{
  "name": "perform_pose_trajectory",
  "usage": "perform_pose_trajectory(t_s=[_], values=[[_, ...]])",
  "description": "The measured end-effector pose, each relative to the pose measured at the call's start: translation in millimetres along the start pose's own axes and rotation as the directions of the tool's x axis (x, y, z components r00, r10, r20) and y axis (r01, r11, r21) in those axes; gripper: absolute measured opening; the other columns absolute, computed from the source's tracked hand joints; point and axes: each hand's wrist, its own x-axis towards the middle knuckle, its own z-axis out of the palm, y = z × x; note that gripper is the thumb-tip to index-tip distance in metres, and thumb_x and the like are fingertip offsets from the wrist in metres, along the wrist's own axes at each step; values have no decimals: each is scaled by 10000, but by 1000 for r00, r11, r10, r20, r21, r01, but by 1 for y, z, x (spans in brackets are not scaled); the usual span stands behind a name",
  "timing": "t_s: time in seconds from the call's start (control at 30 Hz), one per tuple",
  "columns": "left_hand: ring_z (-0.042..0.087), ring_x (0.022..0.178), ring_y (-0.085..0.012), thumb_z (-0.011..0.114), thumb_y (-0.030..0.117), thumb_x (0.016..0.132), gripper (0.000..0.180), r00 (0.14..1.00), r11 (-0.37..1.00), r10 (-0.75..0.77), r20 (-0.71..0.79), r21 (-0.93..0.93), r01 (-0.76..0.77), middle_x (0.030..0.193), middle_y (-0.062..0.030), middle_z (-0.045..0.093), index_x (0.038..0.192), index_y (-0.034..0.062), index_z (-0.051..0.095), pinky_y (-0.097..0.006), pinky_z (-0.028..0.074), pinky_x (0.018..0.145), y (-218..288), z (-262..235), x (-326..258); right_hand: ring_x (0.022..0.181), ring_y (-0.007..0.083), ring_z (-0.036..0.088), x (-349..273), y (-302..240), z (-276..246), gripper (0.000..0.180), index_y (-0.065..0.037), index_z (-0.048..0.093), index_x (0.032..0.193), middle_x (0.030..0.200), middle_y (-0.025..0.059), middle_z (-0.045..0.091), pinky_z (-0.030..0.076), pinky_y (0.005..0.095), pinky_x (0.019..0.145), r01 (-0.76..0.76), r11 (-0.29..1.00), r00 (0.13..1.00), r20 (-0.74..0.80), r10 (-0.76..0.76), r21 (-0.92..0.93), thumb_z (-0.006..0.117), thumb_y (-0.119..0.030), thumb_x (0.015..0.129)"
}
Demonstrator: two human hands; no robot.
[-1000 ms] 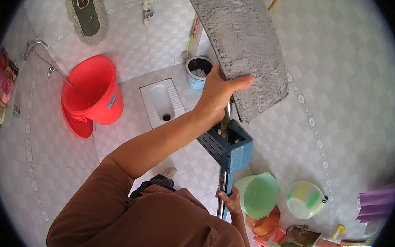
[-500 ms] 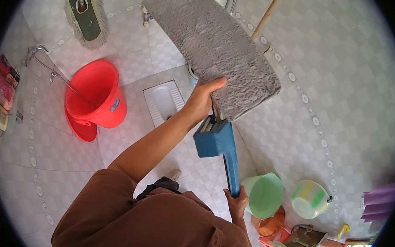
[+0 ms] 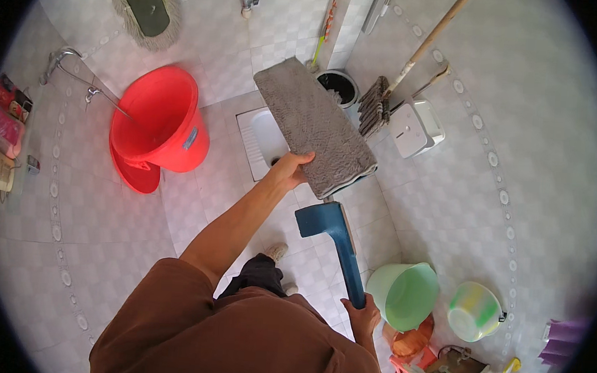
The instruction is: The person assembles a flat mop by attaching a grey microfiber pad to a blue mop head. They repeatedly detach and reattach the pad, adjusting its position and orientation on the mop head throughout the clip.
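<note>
In front of me is a large flat mop with a fuzzy grey pad point(image 3: 312, 122), its broad side toward me and tilted. My left hand point(image 3: 292, 171) grips the pad's near left edge, thumb on top of the pile. Just below the pad is the mop's blue handle point(image 3: 346, 254), which has a boxy upper end; a short bit of metal shows between the two. Closed around the lower end of this handle is my right hand point(image 3: 364, 316), its fingers partly hidden. The pad's underside is mostly out of sight.
A red bucket point(image 3: 193, 146) stands left on the tiled floor, near a squat toilet point(image 3: 244, 130). Behind the pad are a black-lined bin point(image 3: 349, 80), a mop point(image 3: 374, 109) and a white lidded box point(image 3: 411, 128). Green point(image 3: 382, 287) and patterned buckets point(image 3: 472, 310) stand right.
The pad has moved down, nearer the floor and away from me, with my left hand still on it. The blue handle has turned and lowered slightly. The bin and white box have come into view.
</note>
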Motion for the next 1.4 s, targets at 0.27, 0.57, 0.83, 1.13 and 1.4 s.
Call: perform_pose_trajectory(t_s=[0.27, 0.57, 0.83, 1.13, 1.4], values=[[492, 1133, -306, 655, 252, 834, 565, 954, 991, -88, -286, 69, 112, 1238, -116, 492, 1305, 89, 390, -544, 365, 971, -35, -79, 47, 706, 313, 647, 8, -20, 29, 566, -60, 624, 958, 743, 126, 668, 482, 417, 655, -40, 990, 994, 91, 53, -138, 800, -467, 606], [579, 794, -212, 617, 386, 835, 368, 647, 841, 278, -710, 506, 194, 913, -96, 572, 1035, 89, 533, -421, 473, 660, -160, -204, 27, 797, 329, 648, 66, -53, 97, 592, -26, 604, 1024, 842, 163, 671, 485, 418, 706, -55, 973, 968, 228, 107, -223, 767, -456, 650], [550, 956, -251, 553, 503, 875, 421, 713, 704, -668, -212, 129, 698, 1043, -64, 564, 1031, 112, 543, -449, 443, 836, -225, -138, -41, 822, 352, 645, 123, -72, 182, 446, -31, 597, 905, 856, 176, 666, 492, 450, 708, -81, 977, 942, 304, 139, -195, 735, -397, 693], [542, 875, -192, 614, 431, 859, 343, 750, 764, -604, -270, 72, 641, 944, -17, 560, 1014, 135, 536, -434, 417, 860, -213, -147, -15, 577, 180, 659, 140, -34, 215, 511, -6, 671, 768, 622, 97, 662, 502, 318, 568, -157, 988, 819, 561, 125, 9, 665, -515, 725], [640, 702, -218, 651, 144, 840, 152, 823, 902, -432, -369, -168, 398, 783, -102, 606, 827, 17, 569, -330, 545, 615, -231, -139, 9, 782, 322, 658, 129, -52, 199, 462, -8, 632, 829, 789, 187, 665, 497, 431, 678, -63, 976, 802, 593, -74, 209, 652, -460, 739]])
